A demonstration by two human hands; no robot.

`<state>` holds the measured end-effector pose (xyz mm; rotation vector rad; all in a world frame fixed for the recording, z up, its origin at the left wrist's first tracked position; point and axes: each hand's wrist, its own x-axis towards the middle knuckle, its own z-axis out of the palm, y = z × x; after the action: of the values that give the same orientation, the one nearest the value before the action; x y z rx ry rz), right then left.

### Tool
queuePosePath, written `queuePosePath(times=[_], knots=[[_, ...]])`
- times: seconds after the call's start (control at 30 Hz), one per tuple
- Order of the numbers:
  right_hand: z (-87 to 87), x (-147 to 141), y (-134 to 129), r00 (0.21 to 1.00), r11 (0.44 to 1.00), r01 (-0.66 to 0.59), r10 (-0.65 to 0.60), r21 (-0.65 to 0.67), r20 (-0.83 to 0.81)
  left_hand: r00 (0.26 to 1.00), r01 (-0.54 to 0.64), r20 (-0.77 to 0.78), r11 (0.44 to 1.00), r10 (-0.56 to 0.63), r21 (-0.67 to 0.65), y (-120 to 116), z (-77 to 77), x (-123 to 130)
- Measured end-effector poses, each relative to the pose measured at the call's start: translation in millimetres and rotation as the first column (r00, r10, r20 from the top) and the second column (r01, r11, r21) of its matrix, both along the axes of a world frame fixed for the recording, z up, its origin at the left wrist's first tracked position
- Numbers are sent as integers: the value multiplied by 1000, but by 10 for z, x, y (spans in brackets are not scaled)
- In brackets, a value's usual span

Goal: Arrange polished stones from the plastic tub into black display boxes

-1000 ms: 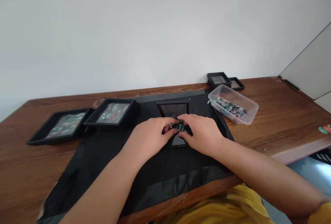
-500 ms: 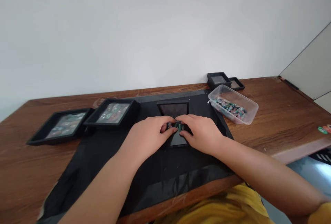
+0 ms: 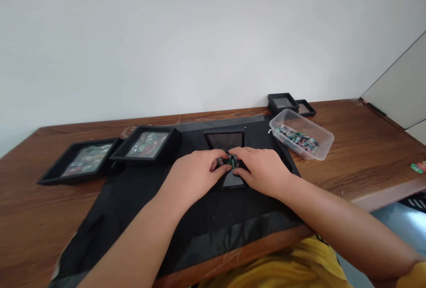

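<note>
A small cluster of green and pinkish pieces (image 3: 232,161) lies between my two hands, over an open black frame case (image 3: 224,140) with a dark panel at the back and a glossy one in front. My left hand (image 3: 203,168) curls round the cluster from the left, thumb and fingertips pressed on it. From the right, my right hand (image 3: 261,169) pinches the same pieces between thumb and forefinger. Both hands hide parts of the case and the pieces.
Two black frames with shiny pieces (image 3: 88,159) (image 3: 146,145) sit at the left. A clear plastic tub (image 3: 321,139) of colourful pieces stands at the right, with small black frames (image 3: 282,101) behind it. Black sheet (image 3: 199,239) covers part of the wooden table (image 3: 369,146).
The whole view has shifted slightly. My hands stay round the cluster, and a little more of the pieces shows between my fingers.
</note>
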<state>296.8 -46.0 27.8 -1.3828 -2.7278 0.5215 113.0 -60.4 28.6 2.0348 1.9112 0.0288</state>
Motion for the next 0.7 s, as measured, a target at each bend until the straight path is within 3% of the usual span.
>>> queuePosePath(times=[0.27, 0.5, 0.7], knots=[[17, -7, -8, 998, 1000, -15, 14, 27, 57, 1000, 22, 6, 1000, -22, 3, 1, -31, -1], [-68, 76, 56, 996, 999, -37, 37, -1, -85, 999, 33, 20, 999, -33, 20, 8, -53, -26], [-73, 82, 67, 994, 1000, -28, 27, -10, -101, 999, 36, 27, 998, -38, 42, 12, -25, -44]])
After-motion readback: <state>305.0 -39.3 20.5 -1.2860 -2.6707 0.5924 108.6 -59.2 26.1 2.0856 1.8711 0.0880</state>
